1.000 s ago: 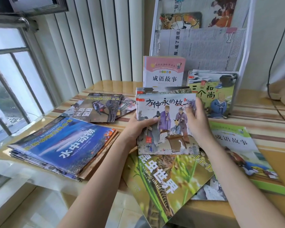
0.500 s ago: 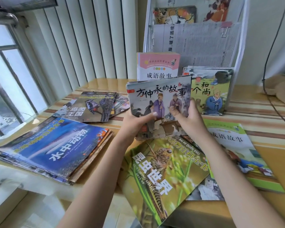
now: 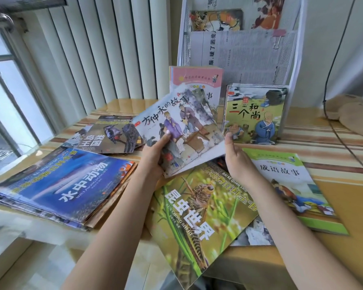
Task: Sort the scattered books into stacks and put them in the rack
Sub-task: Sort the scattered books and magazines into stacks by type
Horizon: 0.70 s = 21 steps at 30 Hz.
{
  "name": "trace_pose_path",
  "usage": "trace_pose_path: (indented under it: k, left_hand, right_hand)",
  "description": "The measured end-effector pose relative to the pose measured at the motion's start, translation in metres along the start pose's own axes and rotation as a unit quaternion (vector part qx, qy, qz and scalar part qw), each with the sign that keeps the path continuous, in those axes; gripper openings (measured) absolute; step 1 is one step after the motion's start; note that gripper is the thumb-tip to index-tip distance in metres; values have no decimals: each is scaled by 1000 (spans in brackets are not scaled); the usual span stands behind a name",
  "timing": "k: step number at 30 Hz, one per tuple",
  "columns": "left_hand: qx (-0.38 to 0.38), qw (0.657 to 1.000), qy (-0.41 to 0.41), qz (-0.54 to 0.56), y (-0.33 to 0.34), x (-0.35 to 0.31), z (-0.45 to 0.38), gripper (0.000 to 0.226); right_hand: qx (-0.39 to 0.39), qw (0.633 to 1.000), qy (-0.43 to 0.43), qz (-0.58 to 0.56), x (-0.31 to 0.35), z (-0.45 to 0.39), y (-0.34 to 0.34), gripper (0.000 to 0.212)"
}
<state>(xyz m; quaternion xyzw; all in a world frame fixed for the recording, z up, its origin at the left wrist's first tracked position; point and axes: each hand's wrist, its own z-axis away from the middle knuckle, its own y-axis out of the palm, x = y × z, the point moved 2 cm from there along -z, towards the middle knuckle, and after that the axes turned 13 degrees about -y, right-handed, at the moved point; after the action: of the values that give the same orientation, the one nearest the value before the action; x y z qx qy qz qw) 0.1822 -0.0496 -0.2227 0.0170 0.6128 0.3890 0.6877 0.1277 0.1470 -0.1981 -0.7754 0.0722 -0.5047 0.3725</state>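
My left hand (image 3: 155, 158) grips the lower left corner of a grey storybook (image 3: 182, 122), thumb on the cover. The book is tilted, its top turned right, in front of the white mesh rack (image 3: 291, 65). My right hand (image 3: 235, 160) is at the book's lower right corner with the thumb off the cover; its fingers are hidden beneath. A pink book (image 3: 197, 80) and a green monk storybook (image 3: 254, 114) stand in the rack's bottom shelf. Flat on the table lie a big insect book (image 3: 201, 206) and a green storybook (image 3: 285, 185).
A stack topped by a blue sea-animal book (image 3: 61, 185) lies at the left, with a bird book (image 3: 105, 137) behind it. The striped table (image 3: 333, 147) holds a brown plush thing (image 3: 352, 116) and a black cable (image 3: 333, 84) at the right. Vertical blinds and a window are to the left.
The grey storybook has rotated clockwise and tilted. My right thumb came off its cover and that hand slid to the lower right corner. My left hand still grips it.
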Motion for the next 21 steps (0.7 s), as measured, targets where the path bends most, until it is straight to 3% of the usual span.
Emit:
trace_pose_path:
  k: [2, 4, 6, 7, 9, 11, 13, 17, 21]
  left_hand:
    - [-2, 998, -33, 60, 2, -2, 4, 10]
    - [6, 989, -74, 127, 4, -3, 8, 23]
    - [13, 978, -104, 181, 4, -3, 10, 30]
    - [14, 974, -109, 197, 2, -3, 10, 22]
    - [11, 970, -111, 215, -2, -3, 8, 41]
    - [7, 971, -98, 216, -3, -3, 7, 42]
    - [10, 973, -102, 209, -5, -1, 3, 26]
    - [9, 974, -97, 202, -5, 1, -1, 9]
    - [19, 975, -100, 196, -2, 0, 2, 15]
  right_hand:
    - [-43, 999, -11, 6, -3, -1, -1, 100]
    - [-59, 991, -53, 106, -9, -5, 1, 91]
    - [-2, 960, -101, 262, -12, -6, 11, 62]
    - [44, 941, -112, 317, -11, -5, 16, 63]
    - [97, 920, -105, 364, -10, -2, 24, 83]
    - [96, 923, -85, 364, -8, -1, 26, 100]
    - [84, 928, -61, 359, -7, 0, 26, 108]
    - [74, 935, -54, 342, -5, 2, 29, 104]
    - [29, 958, -62, 279, 1, 0, 26, 103]
